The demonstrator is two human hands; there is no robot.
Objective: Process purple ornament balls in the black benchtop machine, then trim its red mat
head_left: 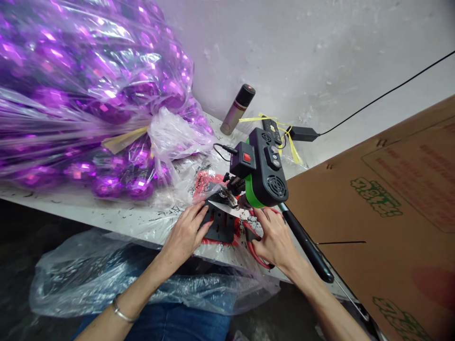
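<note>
A pair of scissors with red and dark handles (254, 244) is in my right hand (275, 237), its fingers on the handle loops. The scissors' pale blade points left across a black slotted base plate (222, 228). My left hand (186, 232) rests at the plate's left side, near the blade tip, thumb and forefinger apart. No object shows clearly between those fingers. Just above the blade stands a small black and green machine (268, 168) with a red switch and round vents. Its lower working part is partly hidden behind the scissors and my right hand.
Large clear plastic bags of shiny purple ornaments (106, 104) fill the left. Behind the machine are a spray can (237, 109), a power adapter (303, 133) and yellow ties. A cardboard box (391, 189) stands right. Clear plastic film (88, 279) hangs over the table's front edge.
</note>
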